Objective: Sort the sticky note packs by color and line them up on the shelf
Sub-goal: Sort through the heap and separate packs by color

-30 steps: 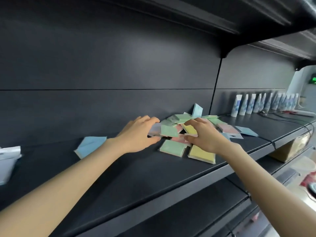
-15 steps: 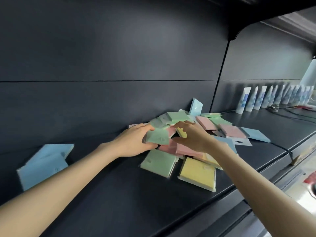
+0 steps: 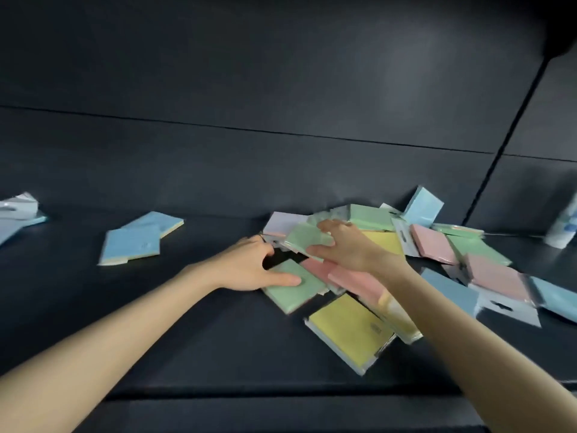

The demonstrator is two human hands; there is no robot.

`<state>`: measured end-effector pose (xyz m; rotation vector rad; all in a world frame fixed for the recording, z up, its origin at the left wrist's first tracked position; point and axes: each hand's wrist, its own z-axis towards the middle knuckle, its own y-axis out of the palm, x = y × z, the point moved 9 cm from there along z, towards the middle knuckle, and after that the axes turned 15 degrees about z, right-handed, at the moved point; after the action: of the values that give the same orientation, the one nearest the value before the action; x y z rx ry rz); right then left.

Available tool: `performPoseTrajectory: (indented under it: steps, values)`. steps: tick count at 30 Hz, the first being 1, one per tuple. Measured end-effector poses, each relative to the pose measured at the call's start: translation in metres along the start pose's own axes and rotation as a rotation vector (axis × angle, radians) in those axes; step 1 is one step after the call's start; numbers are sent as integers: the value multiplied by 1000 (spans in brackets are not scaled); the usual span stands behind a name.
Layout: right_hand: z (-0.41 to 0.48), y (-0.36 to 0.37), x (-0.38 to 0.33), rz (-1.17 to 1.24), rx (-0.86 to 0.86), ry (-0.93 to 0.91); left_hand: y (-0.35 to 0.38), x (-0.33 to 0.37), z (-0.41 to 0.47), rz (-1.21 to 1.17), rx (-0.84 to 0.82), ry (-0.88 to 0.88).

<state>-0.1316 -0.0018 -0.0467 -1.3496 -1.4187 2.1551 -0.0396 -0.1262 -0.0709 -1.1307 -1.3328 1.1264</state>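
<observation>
While both your arms are reaching over the dark shelf [image 3: 199, 326], your right grip [image 3: 346, 250] is clamping the raised green pack [image 3: 307, 239]. The thumb is tucking under its near edge and the fingers are spreading over the top, so the pack is hanging tilted just above the pile [image 3: 371, 217].

Your left grip [image 3: 246, 265] is sitting released. Its thumb is lying flat on the flat green pack [image 3: 296, 289], which is resting on the shelf at the pile's front-left corner. The fingers are arching over a dark gap toward a clear hang tab and, as far as I can see, aren't closing round anything.

Everything else is sitting mixed up:
- Pink packs [image 3: 356, 278] are poking out from under your right wrist.
- A yellow pack [image 3: 346, 331] is lying flat at the front, nearest the shelf edge.
- More pink, green and blue ones are spilling off to the right.
- One blue pack [image 3: 423, 207] is leaning up against the back panel [image 3: 281, 89].

Well apart to the left, two blue packs [image 3: 132, 245] are lying overlapped, kind of a sorted spot. Far left, some white packaging [image 3: 15, 207] is peeking in. Far right, a white tube [image 3: 560, 228] is standing, too blurry to read.
</observation>
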Motion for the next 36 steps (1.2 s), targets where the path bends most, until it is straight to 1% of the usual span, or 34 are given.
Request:
performPoseTrajectory:
  steps: [4,7,11,15,19,26,29,31,36]
  values:
    - [5,6,8,-21,-82,25,6,2,-7,-31,4,-65]
    - [7,8,10,26,-109,32,3,3,-9,-92,29,-106]
    - [7,1,6,56,-59,2,0,3,-13,-300,78,-147]
    - [10,-10,5,187,3,10,-10,1,-22,-384,150,-167]
    - [13,-13,-7,271,5,-29,-24,-15,-32,-497,243,-187]
    - [28,-4,-52,436,28,-123,-47,-71,-41,-510,345,-237]
    - [42,2,-73,439,69,-143,-58,-98,-36,-482,365,-229]
    - [53,4,-84,430,106,-142,-63,-112,-28,-434,345,-207]
    - [80,10,-95,391,194,-68,-62,-142,3,-372,221,-138]
